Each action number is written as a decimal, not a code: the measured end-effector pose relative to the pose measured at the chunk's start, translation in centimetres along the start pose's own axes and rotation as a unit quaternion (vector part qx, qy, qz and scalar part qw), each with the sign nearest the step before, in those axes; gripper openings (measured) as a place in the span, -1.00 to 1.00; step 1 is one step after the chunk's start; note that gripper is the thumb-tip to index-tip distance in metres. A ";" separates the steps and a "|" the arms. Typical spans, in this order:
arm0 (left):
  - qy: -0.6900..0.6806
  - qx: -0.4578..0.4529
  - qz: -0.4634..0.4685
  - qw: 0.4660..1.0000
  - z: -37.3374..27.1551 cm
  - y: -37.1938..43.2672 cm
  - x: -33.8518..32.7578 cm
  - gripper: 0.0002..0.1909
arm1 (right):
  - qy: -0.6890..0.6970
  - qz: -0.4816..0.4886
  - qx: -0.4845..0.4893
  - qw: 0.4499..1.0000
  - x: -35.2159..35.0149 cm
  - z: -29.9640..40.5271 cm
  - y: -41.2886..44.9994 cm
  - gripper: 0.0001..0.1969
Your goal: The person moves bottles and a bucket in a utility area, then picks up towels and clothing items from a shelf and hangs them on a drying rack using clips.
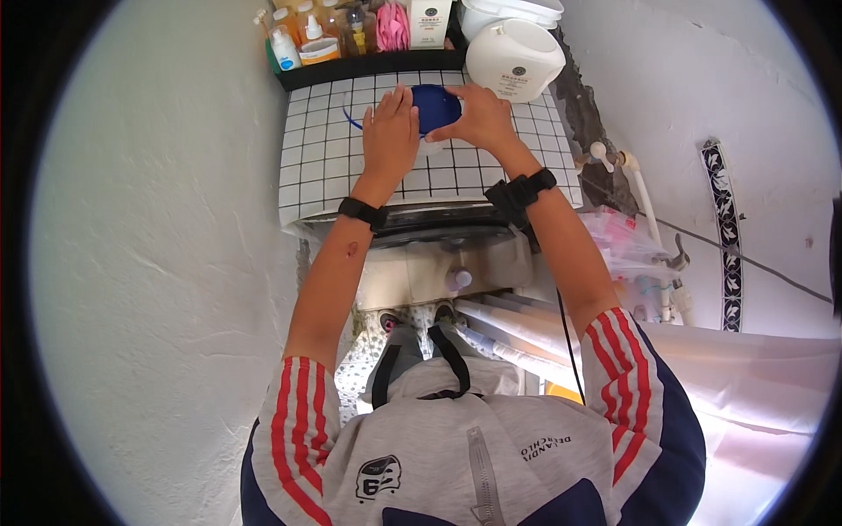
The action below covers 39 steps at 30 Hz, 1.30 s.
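A round dark blue lid [435, 109] lies on the white grid-patterned top [454, 174] in front of me. Its right side sits between the spread thumb and fingers of my right hand [485, 119]. My left hand [389, 137] is flat at the lid's left edge, fingers stretched forward and mostly together; whether it grips is hidden. A thin curved blue strip [352, 118] shows left of that hand. Something pale and translucent [431, 147] peeks out below the lid, its shape mostly covered.
A black tray [375, 62] along the back holds several bottles, a pink bundle [393, 26] and a white box [430, 26]. Beside it stands a white plastic jug [516, 62]. Pipes with a valve [600, 154] and plastic bags [621, 243] are at right. A wall [164, 230] borders the left.
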<state>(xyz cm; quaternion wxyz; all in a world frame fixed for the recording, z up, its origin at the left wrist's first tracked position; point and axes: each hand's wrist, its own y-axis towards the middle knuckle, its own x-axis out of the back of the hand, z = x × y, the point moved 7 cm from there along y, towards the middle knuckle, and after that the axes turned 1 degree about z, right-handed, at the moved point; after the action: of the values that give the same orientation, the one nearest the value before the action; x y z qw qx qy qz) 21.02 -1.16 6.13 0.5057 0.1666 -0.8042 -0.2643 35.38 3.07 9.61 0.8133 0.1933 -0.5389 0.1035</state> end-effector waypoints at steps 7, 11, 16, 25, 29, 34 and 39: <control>-0.064 -0.011 0.031 0.997 0.3 -0.3 -0.4 -0.61 | -0.048 0.097 0.005 0.994 -0.6 0.0 1.2 0.02; 0.045 -0.038 -0.006 0.998 0.0 -0.4 0.3 -0.59 | 0.072 0.078 0.066 0.992 -3.5 0.5 1.8 0.02; -0.174 0.258 -0.158 0.937 5.4 -5.1 0.7 -0.22 | 0.090 0.072 0.038 0.993 -3.6 -0.4 1.0 0.12; -0.547 0.322 -0.126 0.762 8.7 -2.0 -0.2 -0.39 | 0.139 0.044 0.033 0.989 -2.2 0.1 0.6 -0.07; -0.508 0.236 -0.047 0.827 7.6 -0.2 -0.1 -0.42 | 0.112 0.032 0.077 0.990 -2.1 0.7 0.8 -0.14; -0.536 0.269 -0.046 0.799 7.5 -2.8 -2.1 -0.51 | 0.144 0.050 0.157 0.976 -1.7 1.2 0.0 -0.20; -0.537 0.239 -0.004 0.809 4.1 -3.2 -2.2 -0.62 | 0.203 0.131 0.221 0.945 -1.5 0.8 -1.1 -0.21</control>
<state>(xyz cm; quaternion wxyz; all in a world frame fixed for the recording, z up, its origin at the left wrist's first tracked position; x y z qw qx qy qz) 18.26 -1.48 1.18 -0.0636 0.1170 -0.9846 -0.1131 34.56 1.82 8.27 0.8216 0.2713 -0.3462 0.3625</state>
